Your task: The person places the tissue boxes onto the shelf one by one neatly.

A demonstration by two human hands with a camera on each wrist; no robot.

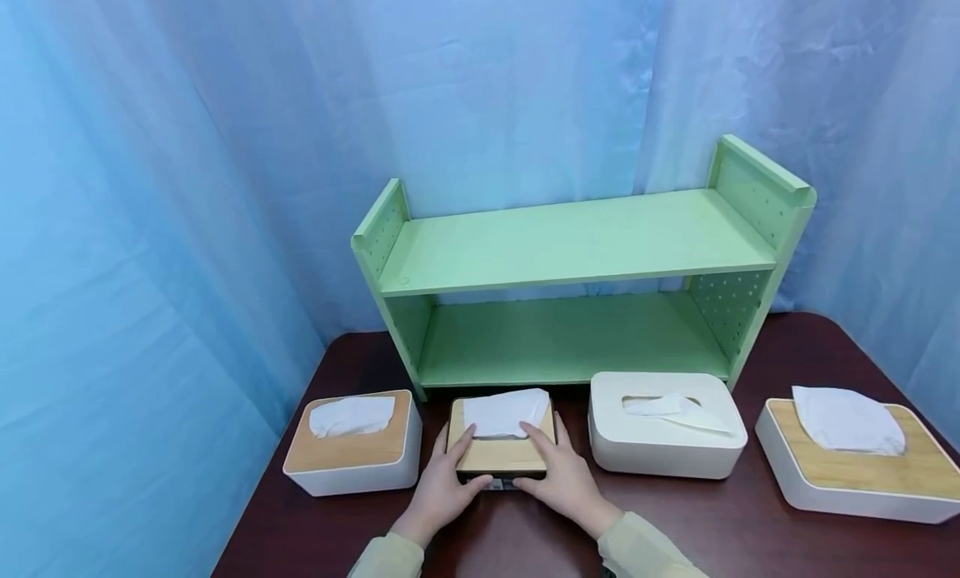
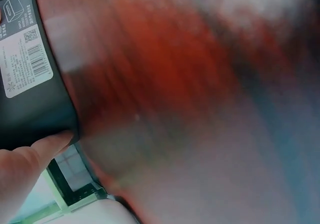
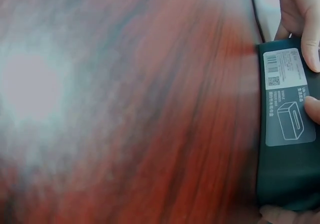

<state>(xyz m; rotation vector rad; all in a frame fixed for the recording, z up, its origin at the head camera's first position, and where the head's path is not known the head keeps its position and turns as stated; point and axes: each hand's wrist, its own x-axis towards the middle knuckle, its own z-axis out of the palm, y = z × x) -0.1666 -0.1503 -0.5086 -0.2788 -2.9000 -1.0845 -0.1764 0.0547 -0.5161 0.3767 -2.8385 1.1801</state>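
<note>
Just in front of the green shelf (image 1: 577, 241): dark tissue box (image 1: 498, 460), gripped between my left hand (image 1: 444, 488) and right hand (image 1: 567, 482).
Hands on opposite sides, thumbs at its labelled front face. White slotted box (image 1: 660, 460) before the shelf's right half; tan-topped box (image 1: 345, 455) off its left front corner; wood-topped white box (image 1: 862, 478) off its right.

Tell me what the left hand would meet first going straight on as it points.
The left hand holds the dark tissue box, so that's first; beyond, the green shelf seems next, though depth is unclear.
</note>
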